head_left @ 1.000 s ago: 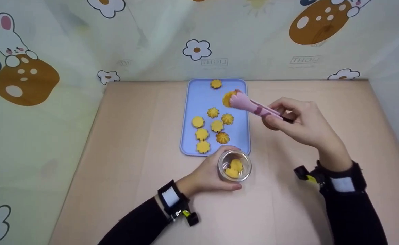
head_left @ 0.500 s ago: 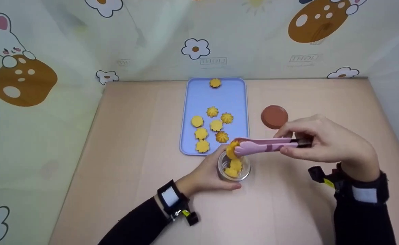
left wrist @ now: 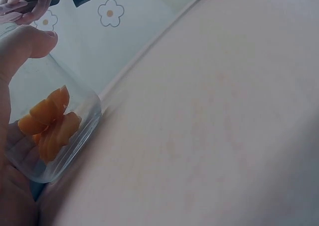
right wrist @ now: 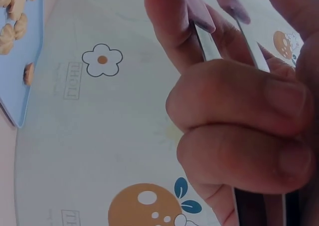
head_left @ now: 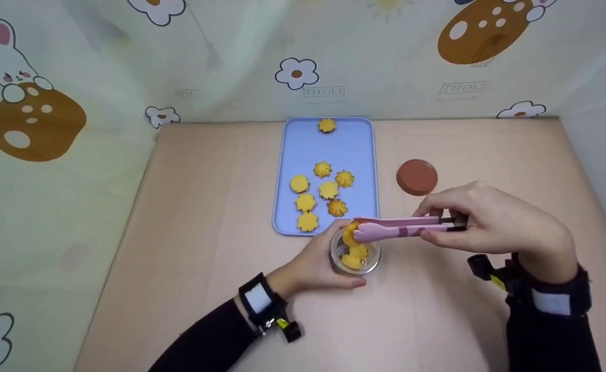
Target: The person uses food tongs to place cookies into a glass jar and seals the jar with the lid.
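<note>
A clear glass jar (head_left: 335,264) stands on the table near the front edge of the tray, and my left hand (head_left: 310,263) grips it around its side. Several yellow cookies (left wrist: 52,121) lie at the bottom of the jar in the left wrist view. My right hand (head_left: 494,219) holds pink tongs (head_left: 390,231) with dark handles, thumb and fingers on either arm. Between the tong tips sits one yellow cookie (head_left: 350,235), right at the jar's mouth. In the right wrist view the fingers (right wrist: 239,96) curl round the tong arms; the tips lie out of that frame.
A blue tray (head_left: 303,147) lies behind the jar, bearing several flower-shaped cookies (head_left: 328,189) and a single one (head_left: 326,125) at its far edge. A round brown lid (head_left: 417,177) rests on the table right of the tray. A patterned cloth (head_left: 230,62) hangs behind the table.
The right hand has swung the tongs and cookie from above the tray toward me and down to the jar's mouth, uncovering the brown lid. The left hand and jar stay put.
</note>
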The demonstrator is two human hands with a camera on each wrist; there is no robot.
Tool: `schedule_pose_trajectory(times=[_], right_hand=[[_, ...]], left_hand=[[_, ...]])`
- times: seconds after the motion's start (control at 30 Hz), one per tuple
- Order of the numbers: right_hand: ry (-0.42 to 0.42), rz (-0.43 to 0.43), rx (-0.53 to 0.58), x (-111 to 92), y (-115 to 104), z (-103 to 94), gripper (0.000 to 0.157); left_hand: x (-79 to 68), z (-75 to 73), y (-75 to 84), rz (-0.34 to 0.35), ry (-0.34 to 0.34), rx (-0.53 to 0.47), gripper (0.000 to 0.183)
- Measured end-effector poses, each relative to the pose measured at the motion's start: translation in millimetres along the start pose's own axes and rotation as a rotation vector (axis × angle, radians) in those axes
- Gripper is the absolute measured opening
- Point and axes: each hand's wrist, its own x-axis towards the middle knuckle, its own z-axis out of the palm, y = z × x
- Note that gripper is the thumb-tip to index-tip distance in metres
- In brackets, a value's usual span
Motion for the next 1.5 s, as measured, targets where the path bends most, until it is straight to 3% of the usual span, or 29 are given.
schedule_pose_trajectory(times=[0.37, 0.73, 1.5], right_hand=[[-0.064, 0.085, -0.036, 4, 5, 3.5, 0.014], [-0.173, 0.185, -0.014, 6, 0, 4.4, 0.008], [-0.146, 0.145, -0.007, 3, -6, 8.3, 0.019]], left_hand=[[0.4, -1.4, 1.0, 0.009, 0.007, 0.033, 0.097], [1.0, -0.5, -1.2, 0.035, 0.005, 0.002, 0.096], [0.9, 0.4, -2.2, 0.031, 0.013, -0.02, 0.095]])
